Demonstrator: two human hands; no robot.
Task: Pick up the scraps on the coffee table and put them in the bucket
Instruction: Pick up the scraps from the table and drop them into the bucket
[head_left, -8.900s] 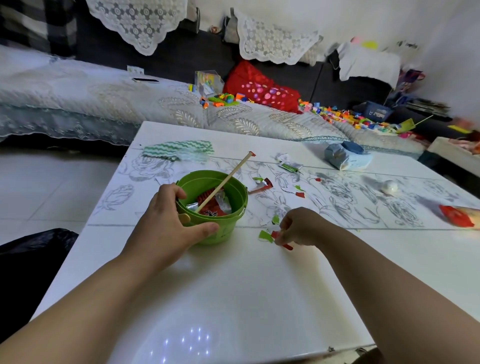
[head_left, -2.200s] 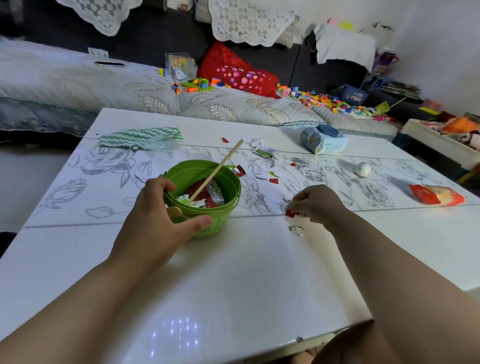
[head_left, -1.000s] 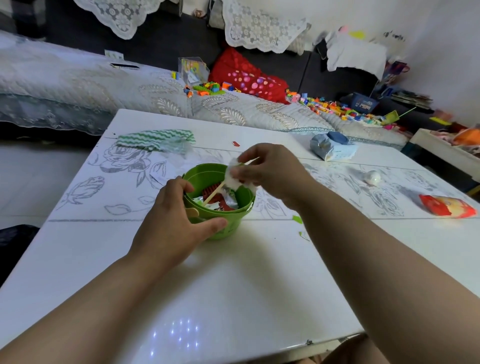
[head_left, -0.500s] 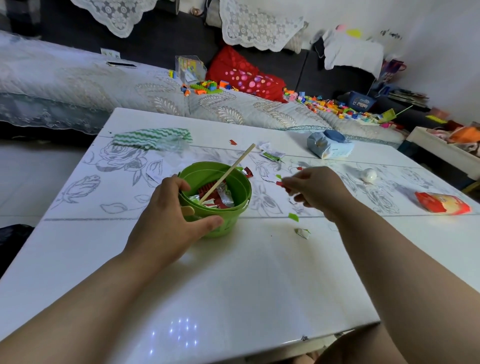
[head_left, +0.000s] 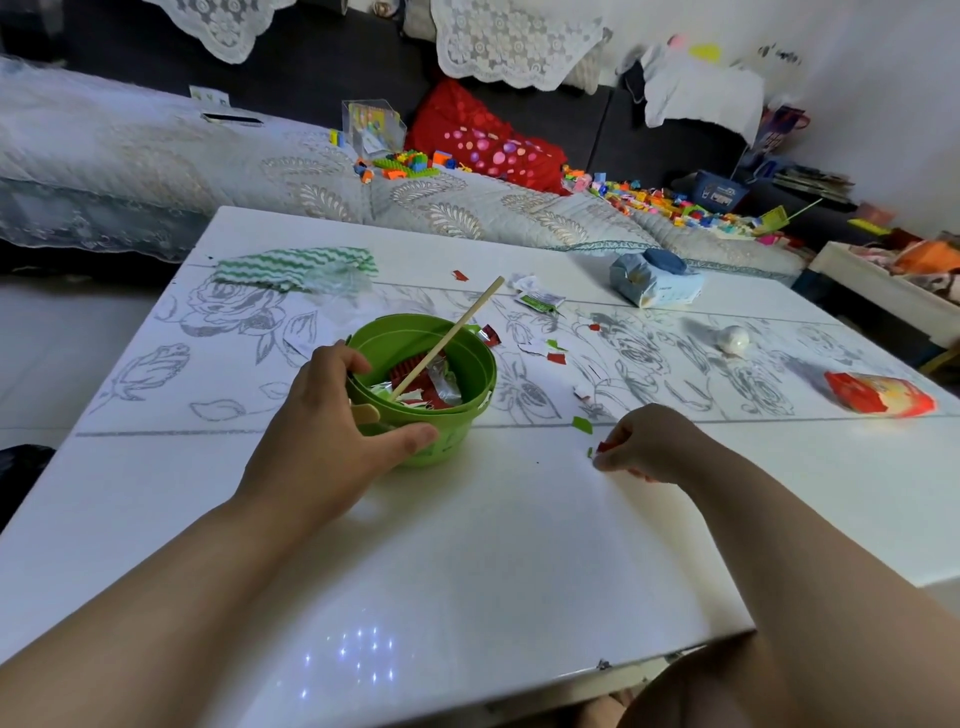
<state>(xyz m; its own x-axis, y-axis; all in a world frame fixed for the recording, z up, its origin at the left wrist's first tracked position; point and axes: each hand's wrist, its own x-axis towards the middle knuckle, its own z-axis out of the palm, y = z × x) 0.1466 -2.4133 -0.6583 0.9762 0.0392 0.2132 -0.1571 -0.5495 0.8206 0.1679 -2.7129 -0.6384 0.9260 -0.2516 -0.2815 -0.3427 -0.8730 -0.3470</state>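
A small green bucket (head_left: 467, 358) stands on the white coffee table (head_left: 467, 545), holding red and silver wrapper scraps and a slanting wooden stick (head_left: 457, 332). My left hand (head_left: 332, 431) grips the bucket's near rim and side. To the right of the bucket my right hand (head_left: 649, 441) rests on the table, its fingertips pinched on a small red scrap (head_left: 602, 447). A green scrap (head_left: 582, 424) lies just beyond that hand. Several more red, green and white scraps (head_left: 556, 356) lie scattered behind the bucket.
A green zigzag cloth (head_left: 296, 265) lies at the table's far left, a blue tissue pack (head_left: 654, 278) at the far right, a white ball (head_left: 732, 340) and a red snack bag (head_left: 878, 400) at the right. A sofa with toy bricks (head_left: 649, 197) runs behind.
My right hand dropped a scrap over the bucket a second ago, then moved right and back toward me onto the table, and now pinches a red scrap. My left hand stayed on the bucket.
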